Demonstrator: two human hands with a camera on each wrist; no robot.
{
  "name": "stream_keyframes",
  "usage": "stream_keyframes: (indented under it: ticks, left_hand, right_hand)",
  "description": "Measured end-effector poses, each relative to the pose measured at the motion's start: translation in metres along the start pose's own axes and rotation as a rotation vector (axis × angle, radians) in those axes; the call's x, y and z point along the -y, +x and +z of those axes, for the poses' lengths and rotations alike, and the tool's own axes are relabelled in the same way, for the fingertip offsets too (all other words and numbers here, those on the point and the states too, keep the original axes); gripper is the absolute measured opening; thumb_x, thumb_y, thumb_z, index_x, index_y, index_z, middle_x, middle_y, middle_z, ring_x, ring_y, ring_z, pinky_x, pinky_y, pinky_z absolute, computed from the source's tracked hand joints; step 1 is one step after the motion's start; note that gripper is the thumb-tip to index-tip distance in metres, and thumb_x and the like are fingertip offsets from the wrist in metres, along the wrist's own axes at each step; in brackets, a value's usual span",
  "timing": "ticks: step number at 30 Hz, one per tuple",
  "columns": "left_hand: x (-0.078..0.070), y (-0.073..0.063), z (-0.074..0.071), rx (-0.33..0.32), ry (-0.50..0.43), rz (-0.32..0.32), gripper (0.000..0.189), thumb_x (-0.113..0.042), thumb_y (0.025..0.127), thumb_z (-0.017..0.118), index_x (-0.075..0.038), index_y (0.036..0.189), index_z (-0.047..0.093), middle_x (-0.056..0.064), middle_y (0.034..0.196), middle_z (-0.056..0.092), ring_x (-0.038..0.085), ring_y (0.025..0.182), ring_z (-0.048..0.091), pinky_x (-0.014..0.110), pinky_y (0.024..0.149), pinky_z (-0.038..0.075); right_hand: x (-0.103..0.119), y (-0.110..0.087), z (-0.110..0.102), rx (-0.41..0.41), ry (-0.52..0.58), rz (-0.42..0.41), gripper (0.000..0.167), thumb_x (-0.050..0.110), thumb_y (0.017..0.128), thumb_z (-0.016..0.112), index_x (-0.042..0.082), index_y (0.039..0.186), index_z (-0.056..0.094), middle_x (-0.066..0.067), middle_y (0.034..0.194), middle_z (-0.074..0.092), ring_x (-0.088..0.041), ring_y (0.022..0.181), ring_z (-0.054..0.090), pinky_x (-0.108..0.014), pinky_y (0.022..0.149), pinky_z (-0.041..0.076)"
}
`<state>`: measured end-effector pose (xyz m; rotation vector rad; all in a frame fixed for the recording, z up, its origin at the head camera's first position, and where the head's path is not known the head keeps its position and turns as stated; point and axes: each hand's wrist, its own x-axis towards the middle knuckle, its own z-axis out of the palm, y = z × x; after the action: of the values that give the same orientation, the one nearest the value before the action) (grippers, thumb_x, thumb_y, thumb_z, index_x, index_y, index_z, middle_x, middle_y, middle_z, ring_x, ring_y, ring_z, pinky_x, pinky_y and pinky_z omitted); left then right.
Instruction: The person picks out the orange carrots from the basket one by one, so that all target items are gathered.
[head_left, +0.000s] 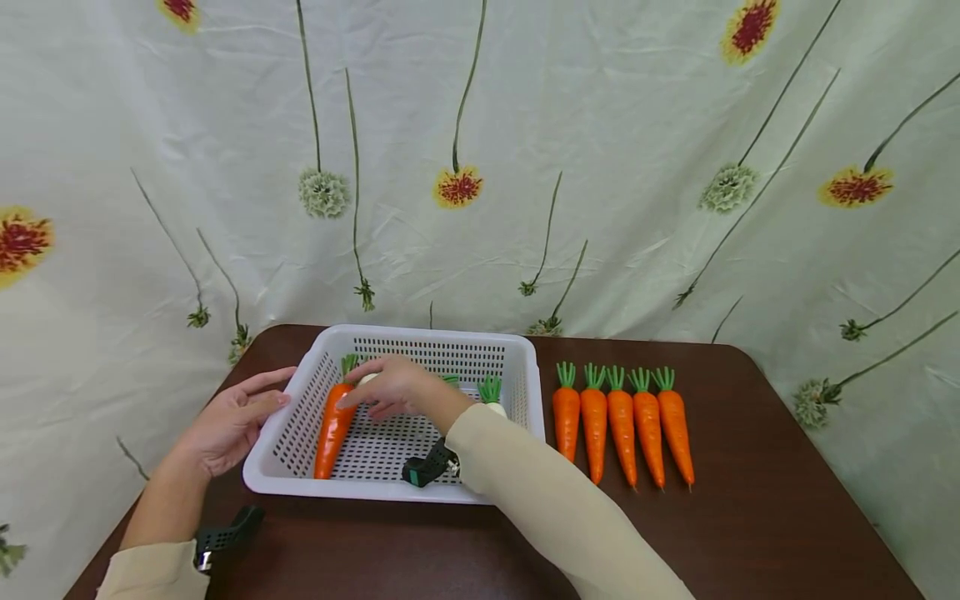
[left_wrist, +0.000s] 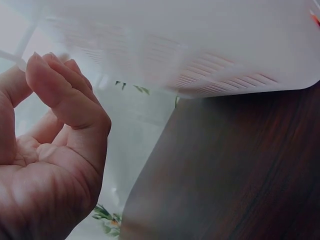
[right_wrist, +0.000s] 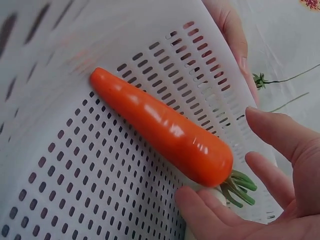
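In the head view a white perforated plastic basket (head_left: 283, 479) stands on the dark table. An orange carrot (head_left: 332, 433) with a short green top lies along its left side. My right hand (head_left: 393, 385) reaches into the basket with fingers spread around the carrot's leafy end (right_wrist: 240, 187); nothing is gripped. A white radish (right_wrist: 215, 196) shows partly beneath those fingers, next to the carrot. My left hand (head_left: 236, 421) is at the basket's left rim from outside, thumb and forefinger extended against it. Another white radish with green leaves (head_left: 491, 390) lies at the basket's right, partly behind my right sleeve.
Several carrots (head_left: 621, 425) lie side by side on the table, right of the basket, green tops away from me. A flowered white cloth (head_left: 420, 242) hangs behind the table (head_left: 765, 500). My right forearm (head_left: 540, 492) crosses the basket's front right part.
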<state>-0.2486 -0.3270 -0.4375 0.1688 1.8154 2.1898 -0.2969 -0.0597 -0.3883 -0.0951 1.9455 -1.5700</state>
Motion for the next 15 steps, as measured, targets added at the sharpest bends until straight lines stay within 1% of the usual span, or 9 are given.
stream_keyframes:
  ticks: [4,7,12,15]
  left_hand:
    - [0.001,0.0,0.0,0.017,-0.021,0.003,0.037,-0.008,0.108,0.049,-0.029,0.137,0.059,-0.005,0.115,0.075,0.02,0.101,0.076,0.05,0.081,0.063]
    - [0.002,0.0,0.0,0.028,-0.039,0.007,0.037,-0.007,0.108,0.048,-0.029,0.136,0.06,-0.005,0.115,0.075,0.019,0.102,0.076,0.049,0.082,0.063]
    - [0.004,0.002,0.0,0.025,-0.042,0.008,0.037,-0.008,0.108,0.048,-0.029,0.135,0.061,-0.005,0.116,0.075,0.018,0.102,0.075,0.048,0.082,0.063]
    - [0.005,0.002,0.0,0.021,-0.036,0.006,0.037,-0.008,0.108,0.049,-0.029,0.136,0.06,-0.006,0.116,0.075,0.018,0.102,0.075,0.049,0.082,0.064]
  right_hand:
    - [0.0,0.005,0.004,0.021,-0.056,0.02,0.035,0.011,0.081,0.087,0.015,0.115,0.078,-0.009,0.104,0.071,-0.039,0.1,0.07,-0.053,0.094,0.06]
    - [0.0,0.008,0.006,0.04,-0.085,0.027,0.036,0.011,0.082,0.086,0.015,0.117,0.077,-0.008,0.104,0.07,-0.037,0.102,0.069,-0.052,0.092,0.061]
    - [0.0,0.012,0.011,0.045,-0.076,0.041,0.039,0.006,0.081,0.086,0.014,0.118,0.076,-0.01,0.106,0.069,-0.039,0.107,0.068,-0.053,0.096,0.059]
    - [0.0,0.016,0.014,0.041,-0.07,0.05,0.04,0.004,0.081,0.085,0.014,0.118,0.076,-0.009,0.108,0.07,-0.041,0.107,0.069,-0.054,0.097,0.058]
